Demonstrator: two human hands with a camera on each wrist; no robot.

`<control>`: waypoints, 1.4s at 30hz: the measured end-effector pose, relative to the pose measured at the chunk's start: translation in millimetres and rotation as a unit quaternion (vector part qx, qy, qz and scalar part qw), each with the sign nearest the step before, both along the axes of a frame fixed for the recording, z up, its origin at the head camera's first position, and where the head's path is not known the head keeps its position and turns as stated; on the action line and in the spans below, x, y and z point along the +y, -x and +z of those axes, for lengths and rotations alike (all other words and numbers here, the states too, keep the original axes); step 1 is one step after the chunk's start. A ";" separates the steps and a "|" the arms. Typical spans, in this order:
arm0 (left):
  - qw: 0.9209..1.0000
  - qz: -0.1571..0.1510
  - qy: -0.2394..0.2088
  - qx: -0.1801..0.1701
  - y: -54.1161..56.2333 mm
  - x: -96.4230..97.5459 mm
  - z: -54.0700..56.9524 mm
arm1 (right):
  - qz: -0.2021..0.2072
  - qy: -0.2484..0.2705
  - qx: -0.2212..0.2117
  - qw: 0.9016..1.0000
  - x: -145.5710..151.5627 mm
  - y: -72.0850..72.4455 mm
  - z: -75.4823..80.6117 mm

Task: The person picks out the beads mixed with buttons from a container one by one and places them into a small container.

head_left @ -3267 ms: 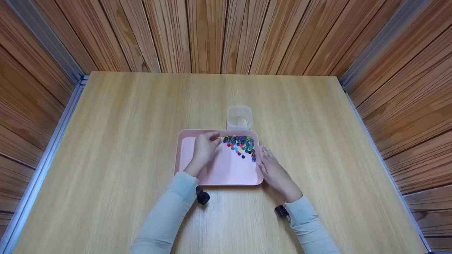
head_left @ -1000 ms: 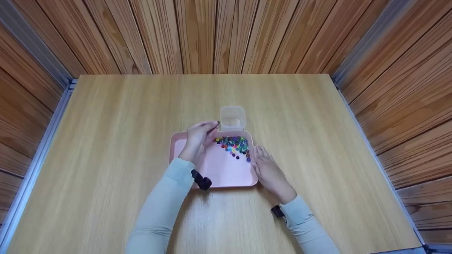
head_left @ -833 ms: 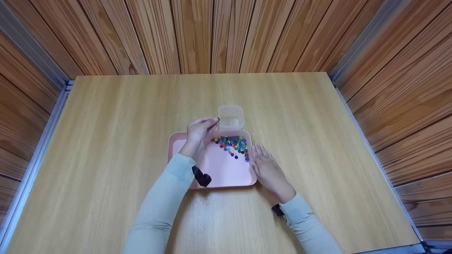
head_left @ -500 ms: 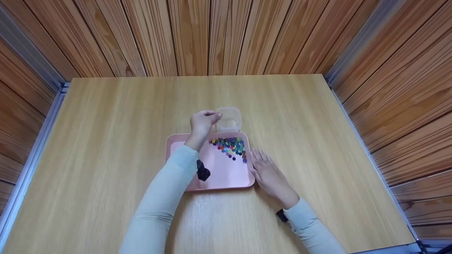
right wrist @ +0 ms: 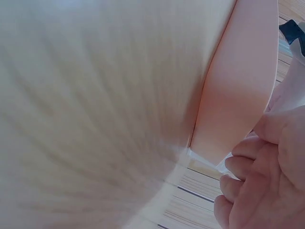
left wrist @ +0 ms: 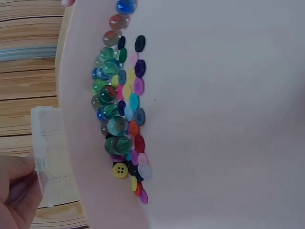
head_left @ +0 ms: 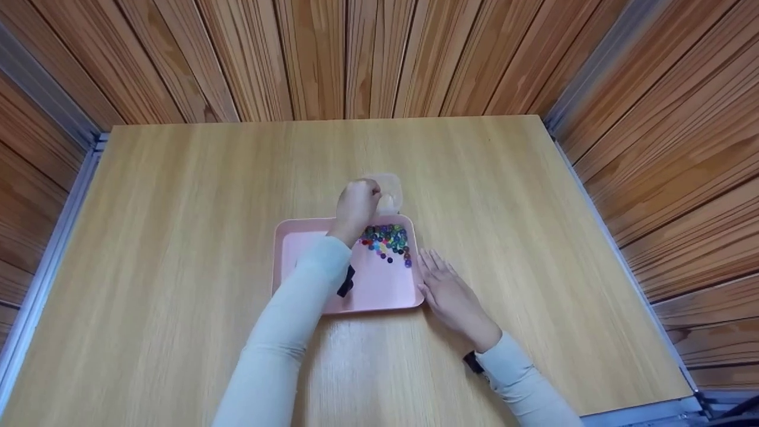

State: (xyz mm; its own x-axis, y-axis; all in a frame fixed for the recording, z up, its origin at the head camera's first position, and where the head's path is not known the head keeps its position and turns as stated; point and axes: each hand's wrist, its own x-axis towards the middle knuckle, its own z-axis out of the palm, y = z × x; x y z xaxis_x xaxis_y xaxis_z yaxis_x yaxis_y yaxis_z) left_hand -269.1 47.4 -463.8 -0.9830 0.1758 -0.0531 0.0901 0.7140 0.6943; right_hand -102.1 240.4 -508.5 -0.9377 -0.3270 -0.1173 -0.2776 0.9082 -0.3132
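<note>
My left hand reaches over the pink tray's far rim to a clear plastic container. Its thumb and fingers are pinched together at the container's rim, as the left wrist view shows; the small dark piece seen between them earlier is now hidden. In the tray, glass marbles and coloured buttons lie gathered along the far right part. My right hand, fingers extended, rests along the tray's right side; in the right wrist view its thumb touches the outer wall.
The wooden table bears the tray, with the container just behind it. Wood-plank walls and metal rails border the table. A black wrist camera hangs over the tray's near half.
My left hand has carried a small dark piece from the tray's far side to the container, turning palm-down over its opening. The right hand stays at the tray's side. The head view has shifted slightly.
</note>
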 end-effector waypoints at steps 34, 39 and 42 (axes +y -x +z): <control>0.992 -0.039 -0.106 -0.055 -71.0 7.3 -17.7 | 0.038 0.034 -0.016 0.999 9.8 0.1 -0.8; 0.986 -0.050 -0.139 -0.077 -77.1 11.9 -29.8 | 0.045 0.033 -0.011 0.998 11.3 -2.8 -0.8; 0.983 -0.052 -0.145 -0.101 -80.2 12.3 -36.7 | 0.048 0.036 -0.008 0.998 10.9 -4.1 -1.7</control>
